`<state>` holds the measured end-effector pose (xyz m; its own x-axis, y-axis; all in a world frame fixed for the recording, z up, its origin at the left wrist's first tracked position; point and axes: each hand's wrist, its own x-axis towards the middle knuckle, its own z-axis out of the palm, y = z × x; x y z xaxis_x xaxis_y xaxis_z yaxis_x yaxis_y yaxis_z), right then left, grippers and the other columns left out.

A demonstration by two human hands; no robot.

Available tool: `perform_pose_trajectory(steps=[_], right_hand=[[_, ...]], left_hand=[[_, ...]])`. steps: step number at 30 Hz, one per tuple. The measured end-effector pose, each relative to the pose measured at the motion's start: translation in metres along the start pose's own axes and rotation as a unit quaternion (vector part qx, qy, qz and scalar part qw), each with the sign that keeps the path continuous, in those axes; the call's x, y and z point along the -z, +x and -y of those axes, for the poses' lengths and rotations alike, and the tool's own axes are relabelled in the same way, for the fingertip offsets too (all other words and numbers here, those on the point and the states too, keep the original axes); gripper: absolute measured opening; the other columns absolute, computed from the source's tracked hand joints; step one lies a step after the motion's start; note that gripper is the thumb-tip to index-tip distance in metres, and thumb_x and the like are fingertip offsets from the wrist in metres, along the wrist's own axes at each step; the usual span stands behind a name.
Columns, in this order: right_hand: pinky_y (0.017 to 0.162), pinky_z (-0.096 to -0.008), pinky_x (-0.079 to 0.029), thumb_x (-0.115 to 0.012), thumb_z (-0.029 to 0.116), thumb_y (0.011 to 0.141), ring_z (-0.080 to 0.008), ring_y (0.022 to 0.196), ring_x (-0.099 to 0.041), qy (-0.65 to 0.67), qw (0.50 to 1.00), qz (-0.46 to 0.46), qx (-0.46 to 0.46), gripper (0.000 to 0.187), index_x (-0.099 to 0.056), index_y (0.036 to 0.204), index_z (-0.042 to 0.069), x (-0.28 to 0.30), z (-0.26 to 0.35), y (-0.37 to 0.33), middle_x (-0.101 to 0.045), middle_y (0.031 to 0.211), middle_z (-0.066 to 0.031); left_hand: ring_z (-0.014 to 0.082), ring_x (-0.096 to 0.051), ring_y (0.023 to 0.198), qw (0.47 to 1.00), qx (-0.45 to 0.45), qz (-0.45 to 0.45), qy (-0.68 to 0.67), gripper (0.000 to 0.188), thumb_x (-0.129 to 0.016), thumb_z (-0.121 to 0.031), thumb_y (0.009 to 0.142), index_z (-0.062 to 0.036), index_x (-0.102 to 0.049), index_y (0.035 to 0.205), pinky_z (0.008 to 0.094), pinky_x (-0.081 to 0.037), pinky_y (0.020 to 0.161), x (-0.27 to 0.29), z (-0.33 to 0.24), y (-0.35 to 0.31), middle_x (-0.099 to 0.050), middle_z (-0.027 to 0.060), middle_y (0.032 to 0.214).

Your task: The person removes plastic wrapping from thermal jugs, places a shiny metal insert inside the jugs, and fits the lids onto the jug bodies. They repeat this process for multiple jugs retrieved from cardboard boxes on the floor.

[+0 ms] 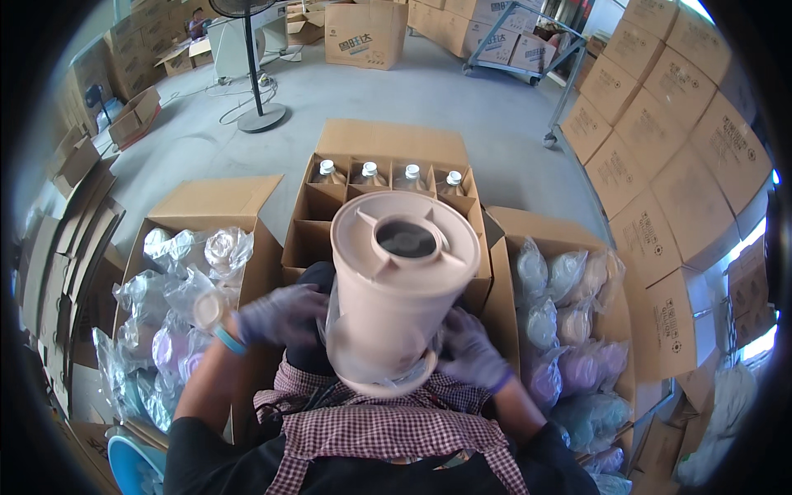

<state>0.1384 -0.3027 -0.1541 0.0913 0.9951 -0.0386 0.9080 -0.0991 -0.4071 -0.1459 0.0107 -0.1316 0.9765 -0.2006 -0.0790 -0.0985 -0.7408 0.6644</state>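
Observation:
A large beige plastic cylinder [388,305] stands tilted over my lap, in the middle of the head view. Its upper end is a round, ribbed face with a dark round opening in the centre. Some clear plastic film shows along its lower left side. My left hand [285,316], in a grey glove, is at the cylinder's left side; motion smears its fingers. My right hand [476,353], also gloved, is closed against the lower right side, with its fingertips partly hidden behind the cylinder.
A divided carton [396,136] ahead holds several white-capped bottles [370,171] in its far row. Open cartons of film-wrapped items stand left [219,198] and right [503,223]. Beyond are a pedestal fan [262,120], a wheeled cart [536,45], stacked boxes [652,124] and a person [196,25].

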Motion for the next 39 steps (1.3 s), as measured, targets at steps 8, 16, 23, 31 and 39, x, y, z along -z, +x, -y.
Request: perform_pose_trajectory(steps=[8, 16, 23, 31, 39], right_hand=[[0.115, -0.0697, -0.023, -0.078, 0.059, 0.076, -0.0441, 0.137, -0.041, -0.075, 0.903, -0.408, 0.112, 0.07, -0.065, 0.122, 0.007, 0.093, 0.142, 0.033, -0.054, 0.13, -0.0155], [0.113, -0.0407, -0.043, -0.031, 0.046, 0.112, -0.0269, 0.125, -0.059, 0.646, 0.738, -0.143, 0.134, 0.056, -0.053, 0.137, 0.001, 0.098, 0.019, 0.167, -0.06, 0.138, -0.014], [0.112, -0.041, -0.041, -0.032, 0.049, 0.109, -0.0299, 0.129, -0.055, 0.317, 0.77, -0.535, 0.143, 0.063, -0.056, 0.134, -0.005, 0.1, 0.05, 0.112, -0.059, 0.134, -0.0178], [0.113, -0.0418, -0.043, -0.042, 0.069, 0.099, -0.0278, 0.129, -0.055, 0.628, 0.767, -0.009, 0.13, 0.08, -0.052, 0.138, 0.001, 0.112, -0.004, 0.198, -0.055, 0.14, -0.0187], [0.112, -0.0497, -0.043, -0.042, 0.077, 0.096, -0.0362, 0.136, -0.05, 0.835, 0.462, -0.205, 0.218, 0.093, -0.026, 0.161, 0.013, 0.056, 0.013, 0.321, -0.047, 0.151, -0.0191]], left_hand=[[0.0293, -0.052, 0.131, 0.878, -0.116, -0.369, -0.282, 0.059, -0.045, -0.05, 0.104, -0.0005, -0.059, 0.132, 0.0386, -0.037, 0.113, 0.073, -0.098, 0.116, -0.052, 0.0198, 0.143], [0.0364, -0.052, 0.13, 0.878, -0.127, -0.37, 0.276, 0.062, -0.063, -0.054, 0.093, -0.0122, -0.057, 0.137, 0.0613, -0.029, 0.117, 0.028, -0.203, 0.166, -0.05, 0.0205, 0.145], [0.029, -0.054, 0.129, 0.803, -0.062, -0.572, -0.157, 0.051, -0.047, -0.043, 0.105, 0.0006, -0.061, 0.127, 0.0432, -0.04, 0.115, 0.101, -0.116, 0.098, -0.054, 0.0211, 0.137], [0.0447, -0.041, 0.141, 0.87, -0.029, -0.383, 0.309, 0.077, -0.06, -0.072, 0.088, -0.0087, -0.064, 0.132, 0.0609, -0.028, 0.117, 0.084, -0.156, 0.115, -0.053, 0.0171, 0.145], [0.0358, -0.068, 0.112, 0.821, 0.057, -0.52, 0.23, 0.062, -0.084, -0.016, 0.078, -0.0098, -0.063, 0.136, 0.0396, -0.057, 0.092, 0.172, -0.034, 0.134, -0.069, 0.0195, 0.123]])
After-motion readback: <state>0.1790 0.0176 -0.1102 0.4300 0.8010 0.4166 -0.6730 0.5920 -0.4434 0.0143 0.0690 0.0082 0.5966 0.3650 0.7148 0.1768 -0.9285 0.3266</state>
